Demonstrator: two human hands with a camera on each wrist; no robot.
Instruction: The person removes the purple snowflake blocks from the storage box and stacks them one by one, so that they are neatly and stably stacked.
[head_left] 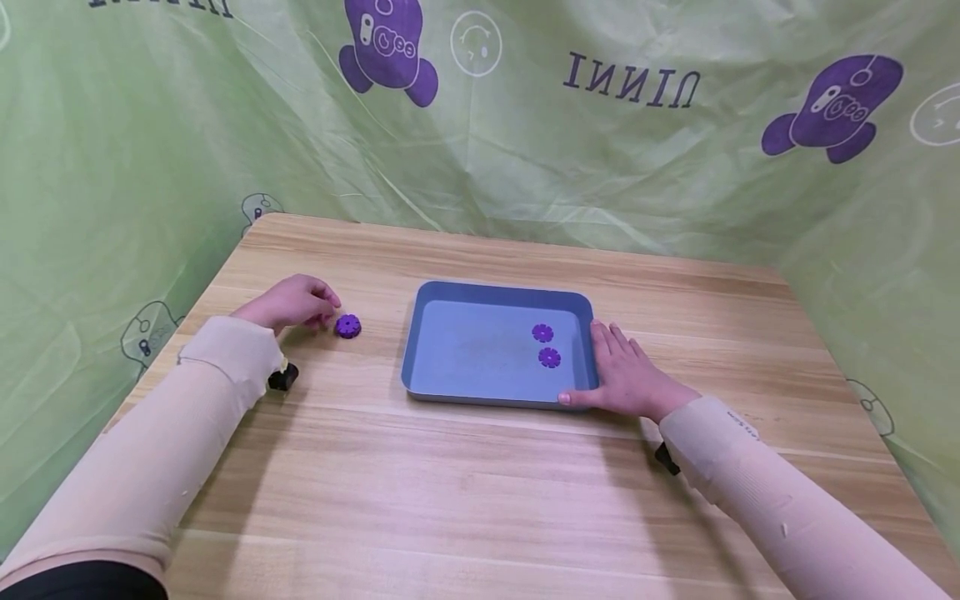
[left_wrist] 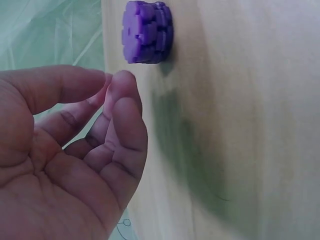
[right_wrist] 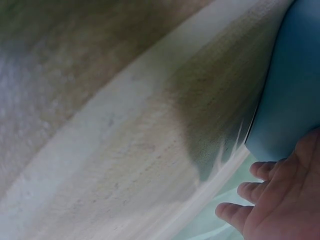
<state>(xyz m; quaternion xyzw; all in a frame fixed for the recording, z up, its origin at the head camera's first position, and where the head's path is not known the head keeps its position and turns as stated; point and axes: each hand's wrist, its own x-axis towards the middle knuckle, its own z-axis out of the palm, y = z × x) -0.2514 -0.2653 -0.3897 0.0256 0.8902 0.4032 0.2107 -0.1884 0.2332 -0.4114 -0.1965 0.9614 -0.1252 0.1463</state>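
On the left of the table, a short stack of purple notched plastic discs (head_left: 348,326) stands just right of my left hand (head_left: 296,302). The left wrist view shows the discs (left_wrist: 146,33) beyond the fingertips, apart from them. Thumb and forefinger come together at their tips, the other fingers are loosely bent, and no object shows between them. A shallow blue-grey tray (head_left: 465,354) lies mid-table with two flat purple discs (head_left: 550,357) in its right part. My right hand (head_left: 626,375) rests at its right front corner, thumb over the front rim, fingers extended along the right side.
The wooden table (head_left: 450,492) carries the tray and the discs. Behind it and along both sides hangs a green printed curtain (head_left: 525,167). A small black device (head_left: 283,377) is strapped under the left wrist, another black device (head_left: 667,458) under the right.
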